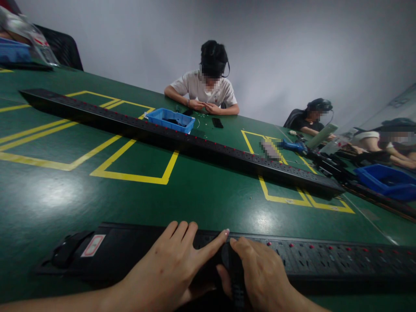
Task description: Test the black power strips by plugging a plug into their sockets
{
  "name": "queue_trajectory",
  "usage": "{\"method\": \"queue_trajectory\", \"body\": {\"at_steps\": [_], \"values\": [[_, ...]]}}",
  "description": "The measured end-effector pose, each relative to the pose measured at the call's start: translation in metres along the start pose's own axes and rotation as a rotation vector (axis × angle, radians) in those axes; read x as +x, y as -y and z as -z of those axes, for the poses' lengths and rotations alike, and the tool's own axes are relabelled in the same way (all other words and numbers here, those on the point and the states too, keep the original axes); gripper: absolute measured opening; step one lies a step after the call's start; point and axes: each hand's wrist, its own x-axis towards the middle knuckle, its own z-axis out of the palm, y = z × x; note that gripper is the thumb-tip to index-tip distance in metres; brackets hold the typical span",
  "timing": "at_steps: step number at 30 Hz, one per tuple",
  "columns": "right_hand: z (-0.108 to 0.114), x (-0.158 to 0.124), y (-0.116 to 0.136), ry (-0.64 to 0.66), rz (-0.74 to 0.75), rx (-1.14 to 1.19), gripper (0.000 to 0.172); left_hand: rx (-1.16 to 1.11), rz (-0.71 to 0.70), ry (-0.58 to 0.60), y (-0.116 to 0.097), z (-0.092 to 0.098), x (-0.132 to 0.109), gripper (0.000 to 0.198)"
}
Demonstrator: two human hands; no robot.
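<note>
A long black power strip (130,249) with a row of red dots lies along the near edge of the table. Its left end carries a white label with a red border (93,245). My left hand (172,260) rests over the strip, fingers curled across its far edge and one finger reaching toward the right hand. Beside it, my right hand (263,268) is closed around a black plug (238,281) with a ribbed neck, held against the strip's top. The plug's contact with the strip is hidden by my fingers.
A second long black strip (156,134) lies diagonally across the green table (214,199), over yellow tape rectangles. Behind it stands a blue tray (170,120). A person (208,86) works opposite; others sit at the right near a blue bin (386,182) and a blue-handled tool (292,146).
</note>
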Motion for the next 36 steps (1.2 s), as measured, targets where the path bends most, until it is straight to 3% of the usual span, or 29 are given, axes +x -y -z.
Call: {"method": "queue_trajectory", "body": {"at_steps": [12,36], "values": [[-0.0022,0.0001,-0.0035,0.044,0.015,0.049,0.033,0.005,-0.008,-0.026,0.0004,-0.0028,-0.0020,0.078],[0.0025,0.0040,-0.0018,0.042,-0.013,0.052,0.022,0.002,-0.001,0.034,0.0007,0.0013,-0.0002,0.078]]}}
